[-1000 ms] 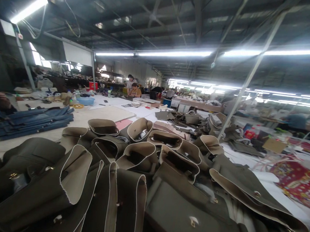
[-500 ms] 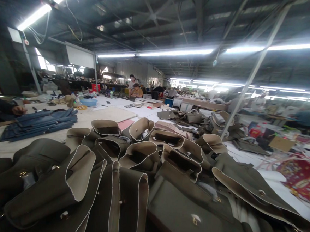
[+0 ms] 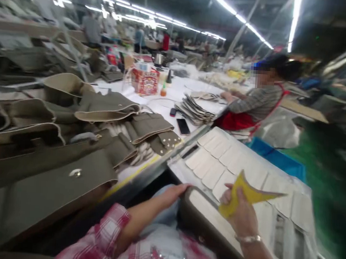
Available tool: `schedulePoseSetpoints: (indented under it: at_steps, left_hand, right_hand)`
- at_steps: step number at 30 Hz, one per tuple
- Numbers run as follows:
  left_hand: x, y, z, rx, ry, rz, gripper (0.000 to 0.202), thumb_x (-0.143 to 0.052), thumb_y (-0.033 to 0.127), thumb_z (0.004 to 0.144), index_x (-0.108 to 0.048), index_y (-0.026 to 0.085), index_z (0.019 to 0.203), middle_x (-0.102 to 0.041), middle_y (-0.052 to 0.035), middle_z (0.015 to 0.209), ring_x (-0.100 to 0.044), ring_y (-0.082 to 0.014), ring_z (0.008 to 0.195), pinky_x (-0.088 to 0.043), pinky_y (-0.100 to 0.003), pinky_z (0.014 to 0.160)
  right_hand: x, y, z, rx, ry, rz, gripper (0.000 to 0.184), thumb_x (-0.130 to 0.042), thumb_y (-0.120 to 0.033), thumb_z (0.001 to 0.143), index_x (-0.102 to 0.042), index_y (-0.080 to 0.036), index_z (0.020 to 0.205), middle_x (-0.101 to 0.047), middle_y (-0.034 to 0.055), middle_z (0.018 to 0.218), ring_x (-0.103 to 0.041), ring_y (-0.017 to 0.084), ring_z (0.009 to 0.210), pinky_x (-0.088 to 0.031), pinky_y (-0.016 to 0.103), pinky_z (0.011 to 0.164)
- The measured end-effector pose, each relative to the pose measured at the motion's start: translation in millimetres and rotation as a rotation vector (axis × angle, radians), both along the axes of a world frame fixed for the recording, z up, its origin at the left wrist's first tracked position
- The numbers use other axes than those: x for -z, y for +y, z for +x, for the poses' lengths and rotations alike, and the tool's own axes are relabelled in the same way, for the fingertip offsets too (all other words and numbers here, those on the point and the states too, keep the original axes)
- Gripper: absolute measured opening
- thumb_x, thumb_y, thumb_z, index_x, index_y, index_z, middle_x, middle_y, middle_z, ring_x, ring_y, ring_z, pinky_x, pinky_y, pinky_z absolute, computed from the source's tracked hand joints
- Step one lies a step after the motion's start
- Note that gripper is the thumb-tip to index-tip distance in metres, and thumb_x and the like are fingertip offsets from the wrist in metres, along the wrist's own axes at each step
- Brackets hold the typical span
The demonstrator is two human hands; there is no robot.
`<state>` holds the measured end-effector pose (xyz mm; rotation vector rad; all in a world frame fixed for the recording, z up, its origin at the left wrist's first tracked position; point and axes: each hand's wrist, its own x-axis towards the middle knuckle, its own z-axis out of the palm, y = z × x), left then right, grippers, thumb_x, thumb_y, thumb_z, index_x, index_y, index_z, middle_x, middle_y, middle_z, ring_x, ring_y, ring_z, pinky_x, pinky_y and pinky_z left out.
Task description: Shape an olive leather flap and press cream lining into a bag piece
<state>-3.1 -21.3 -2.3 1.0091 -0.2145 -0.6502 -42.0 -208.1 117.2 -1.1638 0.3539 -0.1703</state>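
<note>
My right hand (image 3: 240, 217), with a bracelet at the wrist, grips a bent yellow sheet (image 3: 253, 193) between thumb and fingers. The sheet is thin and flexible; its material I cannot make out. Below it lies a dark olive bag piece (image 3: 195, 218) with a pale upper face, resting by my lap. My left hand (image 3: 172, 194) is stretched out with its fingertips at the far end of this bag piece, over my blue-clad knee. Rows of overlapping cream flat pieces (image 3: 215, 164) cover a plastic-lined board to the right.
Olive bags (image 3: 53, 188) crowd the table on the left. Beyond are a phone (image 3: 183, 126), a stack of flat pieces (image 3: 196, 109), a red patterned bag (image 3: 146, 80) and small bottles. A person (image 3: 258, 96) sits at the far right, near a blue bin (image 3: 280, 158).
The view has swung right and down from the bag pile. Both my hands, the yellow sheet, the bag piece by my lap and the board of cream pieces have come into view.
</note>
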Motion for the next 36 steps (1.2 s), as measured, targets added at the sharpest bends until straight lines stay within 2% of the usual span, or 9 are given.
schedulePoseSetpoints:
  at_steps: [2, 4, 10, 17, 20, 26, 30, 33, 36]
  left_hand:
    - [1.6, -21, 1, 0.026, 0.014, -0.009, 0.047, -0.054, 0.050, 0.083, -0.062, 0.013, 0.112, -0.056, -0.0104, 0.121, -0.045, -0.0279, 0.119, -0.026, -0.039, 0.108]
    - [1.5, -24, 9, 0.025, 0.025, 0.006, 0.050, -0.060, 0.049, 0.079, -0.063, 0.011, 0.112, -0.058, -0.0118, 0.119, -0.047, -0.0290, 0.117, -0.028, -0.040, 0.107]
    - [2.0, -15, 23, 0.135, 0.085, -0.058, 0.053, -0.067, 0.039, 0.072, -0.061, 0.010, 0.116, -0.058, -0.0136, 0.118, -0.048, -0.0303, 0.116, -0.025, -0.044, 0.108]
    - [6.1, -7, 16, 0.116, 0.126, -0.101, 0.054, -0.064, 0.018, 0.063, -0.061, 0.015, 0.117, -0.055, -0.0091, 0.124, -0.037, -0.0313, 0.126, -0.021, -0.045, 0.109]
    - [4.6, -7, 18, 0.090, 0.040, -0.010, 0.052, -0.063, 0.017, 0.063, -0.062, 0.016, 0.115, -0.056, -0.0070, 0.123, -0.039, -0.0299, 0.124, -0.022, -0.043, 0.109]
    - [-6.5, -5, 22, 0.176, -0.120, 0.092, 0.049, -0.059, 0.024, 0.071, -0.059, 0.014, 0.119, -0.059, -0.0081, 0.117, -0.048, -0.0268, 0.114, -0.032, -0.039, 0.102]
    - [-4.0, -5, 22, 0.179, -0.280, 0.164, 0.046, -0.053, 0.026, 0.076, -0.056, 0.014, 0.120, -0.060, -0.0067, 0.112, -0.053, -0.0226, 0.103, -0.038, -0.034, 0.095]
    - [0.7, -6, 21, 0.139, -0.350, 0.257, 0.047, -0.049, 0.024, 0.077, -0.054, 0.016, 0.123, -0.059, -0.0044, 0.113, -0.053, -0.0209, 0.101, -0.040, -0.032, 0.093]
    - [4.0, -7, 20, 0.150, -0.273, 0.255, 0.052, -0.051, 0.023, 0.073, -0.053, 0.018, 0.125, -0.057, -0.0038, 0.120, -0.049, -0.0232, 0.111, -0.036, -0.035, 0.100]
  right_hand:
    - [3.1, -11, -2, 0.070, 0.024, 0.080, 0.046, -0.077, -0.051, 0.063, -0.057, -0.014, 0.080, -0.038, -0.0055, 0.051, -0.036, 0.007, 0.045, -0.037, 0.018, 0.043]
    - [8.6, -7, 10, 0.087, 0.027, 0.166, 0.047, -0.079, -0.052, 0.058, -0.057, -0.014, 0.077, -0.035, -0.0062, 0.049, -0.032, 0.007, 0.044, -0.035, 0.018, 0.042]
    - [20.6, 18, 49, 0.025, -0.031, 0.265, 0.042, -0.074, -0.051, 0.065, -0.055, -0.015, 0.076, -0.031, -0.0075, 0.048, -0.028, 0.006, 0.041, -0.030, 0.018, 0.039]
    - [31.6, 50, 55, -0.063, -0.041, 0.223, 0.041, -0.067, -0.055, 0.074, -0.053, -0.016, 0.078, -0.028, -0.0083, 0.048, -0.025, 0.005, 0.039, -0.027, 0.018, 0.038]
    - [37.3, 58, 53, -0.099, -0.068, 0.158, 0.040, -0.065, -0.055, 0.076, -0.053, -0.017, 0.077, -0.027, -0.0082, 0.049, -0.025, 0.005, 0.040, -0.025, 0.018, 0.039]
    - [45.6, 59, 57, -0.218, -0.090, 0.043, 0.044, -0.060, -0.060, 0.079, -0.053, -0.017, 0.077, -0.024, -0.0081, 0.048, -0.022, 0.006, 0.041, -0.020, 0.019, 0.039]
    - [54.1, 63, 56, -0.275, -0.089, -0.031, 0.046, -0.061, -0.061, 0.078, -0.053, -0.016, 0.077, -0.026, -0.0080, 0.048, -0.023, 0.005, 0.040, -0.019, 0.019, 0.038]
    - [55.4, 61, 56, -0.241, -0.081, -0.029, 0.042, -0.065, -0.056, 0.076, -0.053, -0.015, 0.076, -0.028, -0.0078, 0.047, -0.025, 0.005, 0.040, -0.020, 0.018, 0.038]
    - [46.6, 50, 61, -0.224, -0.054, 0.036, 0.041, -0.063, -0.055, 0.078, -0.052, -0.016, 0.076, -0.024, -0.0091, 0.047, -0.021, 0.005, 0.039, -0.021, 0.018, 0.037]
